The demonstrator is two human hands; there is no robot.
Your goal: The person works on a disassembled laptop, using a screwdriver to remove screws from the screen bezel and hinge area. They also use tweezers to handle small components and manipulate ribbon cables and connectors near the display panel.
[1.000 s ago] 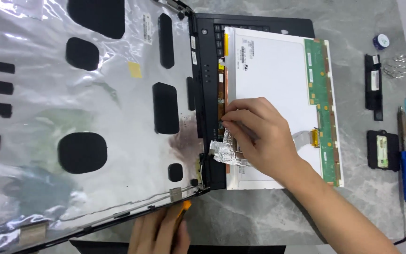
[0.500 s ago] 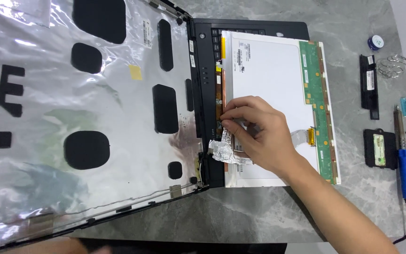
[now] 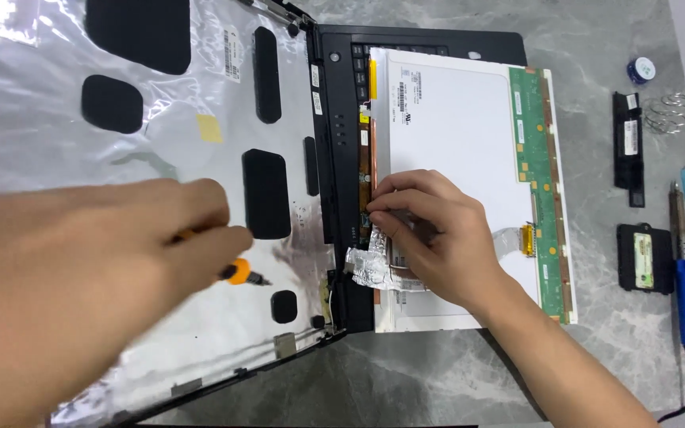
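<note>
Left hand (image 3: pixel 81 277) big in the near foreground, fingers curled shut around a small screwdriver (image 3: pixel 241 274) with orange collar, metal tip poking out to the right over the foil-lined laptop lid (image 3: pixel 200 103). Tip hovers near a black oval cutout (image 3: pixel 266 192); whether it touches the foil, cannot tell. Right hand (image 3: pixel 430 238) lies flat-ish on the white back of the LCD panel (image 3: pixel 453 119), fingers bent, fingertips (image 3: pixel 378 208) pinching at the copper-coloured strip (image 3: pixel 365 170) along the panel's left edge, just above a crumpled foil tape piece (image 3: pixel 370 268). What exactly the pinch has hold of is hidden by the fingers. Panel rests on the black laptop base (image 3: pixel 338 158), green circuit board strip (image 3: pixel 545 198) down its right side. Grey marble table (image 3: pixel 406 380) under everything. Farther right: blue-handled soldering iron (image 3: pixel 683 277), small black module (image 3: pixel 645 257), long black bar (image 3: pixel 628 149), wire coil stand (image 3: pixel 673 113), small blue round tin (image 3: pixel 640 70).
</note>
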